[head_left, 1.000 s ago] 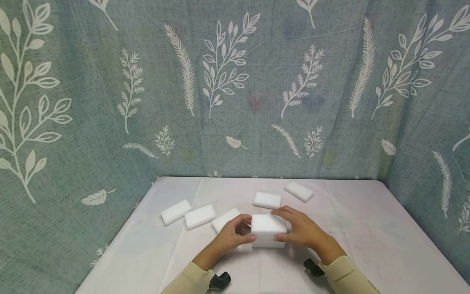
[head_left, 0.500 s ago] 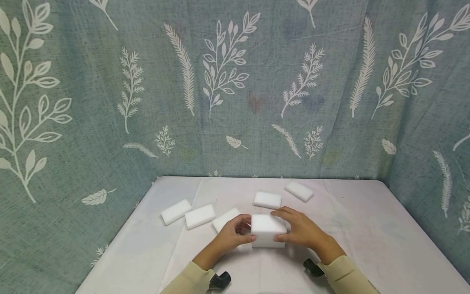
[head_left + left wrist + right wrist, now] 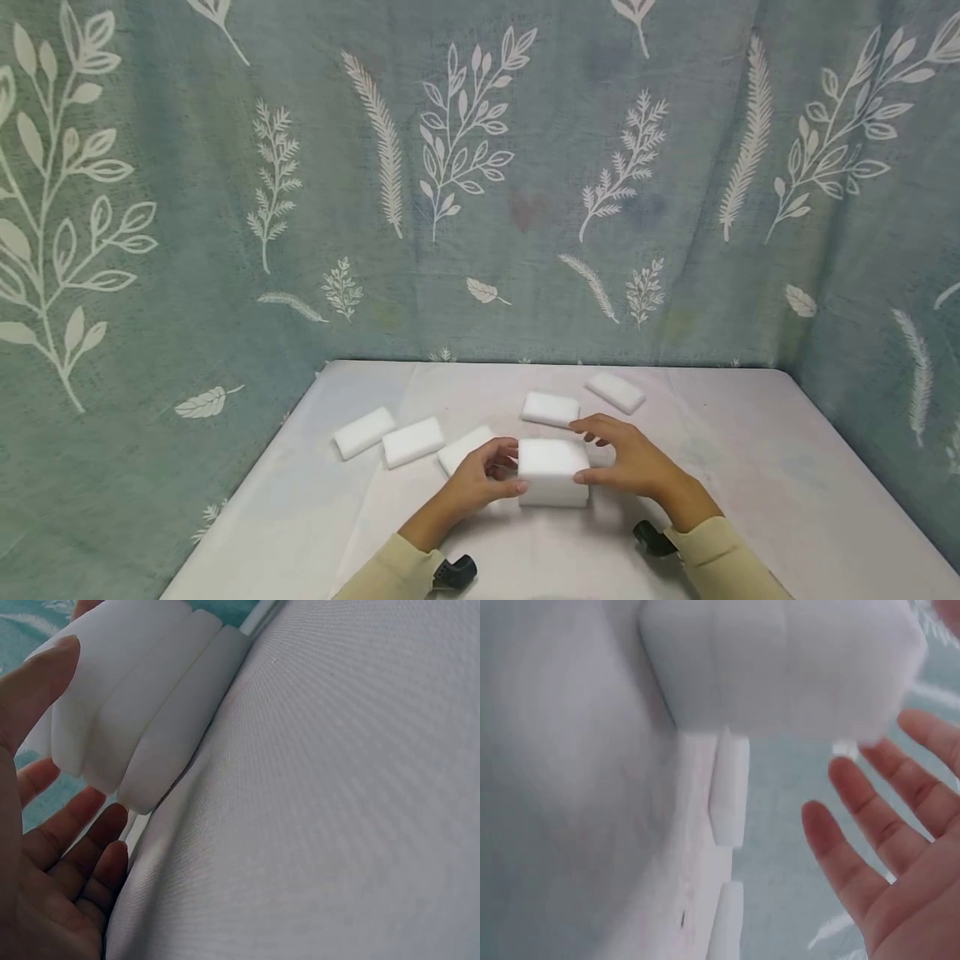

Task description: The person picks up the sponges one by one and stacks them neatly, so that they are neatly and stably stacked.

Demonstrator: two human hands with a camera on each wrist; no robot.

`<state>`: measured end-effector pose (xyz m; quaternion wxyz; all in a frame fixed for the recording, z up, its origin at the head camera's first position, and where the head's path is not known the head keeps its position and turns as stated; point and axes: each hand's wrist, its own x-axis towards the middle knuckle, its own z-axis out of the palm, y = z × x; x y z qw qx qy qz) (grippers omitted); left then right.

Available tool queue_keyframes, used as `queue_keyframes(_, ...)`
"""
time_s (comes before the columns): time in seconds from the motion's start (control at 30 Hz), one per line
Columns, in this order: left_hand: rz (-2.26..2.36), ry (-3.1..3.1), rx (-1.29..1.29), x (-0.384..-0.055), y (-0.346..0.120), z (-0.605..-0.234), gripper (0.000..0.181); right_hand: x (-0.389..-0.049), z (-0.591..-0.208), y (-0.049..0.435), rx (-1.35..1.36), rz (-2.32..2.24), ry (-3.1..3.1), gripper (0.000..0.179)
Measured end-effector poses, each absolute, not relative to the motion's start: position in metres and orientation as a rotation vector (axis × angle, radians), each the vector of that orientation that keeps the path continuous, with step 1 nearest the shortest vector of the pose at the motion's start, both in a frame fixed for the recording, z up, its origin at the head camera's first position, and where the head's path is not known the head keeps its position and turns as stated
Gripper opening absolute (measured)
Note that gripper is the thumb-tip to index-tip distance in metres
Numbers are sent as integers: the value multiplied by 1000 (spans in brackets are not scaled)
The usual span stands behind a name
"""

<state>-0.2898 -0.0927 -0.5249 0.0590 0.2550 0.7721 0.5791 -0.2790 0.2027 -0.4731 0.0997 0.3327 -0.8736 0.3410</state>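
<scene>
Head view: right hand (image 3: 633,462) and left hand (image 3: 478,479) flank a white block stack (image 3: 553,473), grips wide, the left apparently touching.

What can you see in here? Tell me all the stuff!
Block stack: one, white, between the hands
Left-side loose blocks: three, white, flat on the table
Far loose blocks: two, white, beyond the stack
Table: one, whitish, under the blocks
Leafy cloth: count unclear, blue-green with pale leaves, around the table
Wrist gadgets: two, black, by the sleeves
Sleeves: two, pale beige, bottom
Left hand: one, bare, stack's left
Right hand: one, bare, stack's right
</scene>
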Motion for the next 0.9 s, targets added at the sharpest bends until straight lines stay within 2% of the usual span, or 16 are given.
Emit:
queue_keyframes(0.2,1727,2353,750,-289,-91,-527,59,-290,-484,227,946,1139,-2521,55)
queue_keyframes(0.33,1729,2354,729,-288,-92,-527,59,-304,-489,240,801,1225,-2505,47)
queue_keyframes(0.6,1735,2363,752,-290,-93,-529,59,-335,-494,256,513,1197,-2604,51)
queue_keyframes(0.9,1742,2355,745,-290,-92,-528,57,-367,-494,265,460,1073,-2667,44)
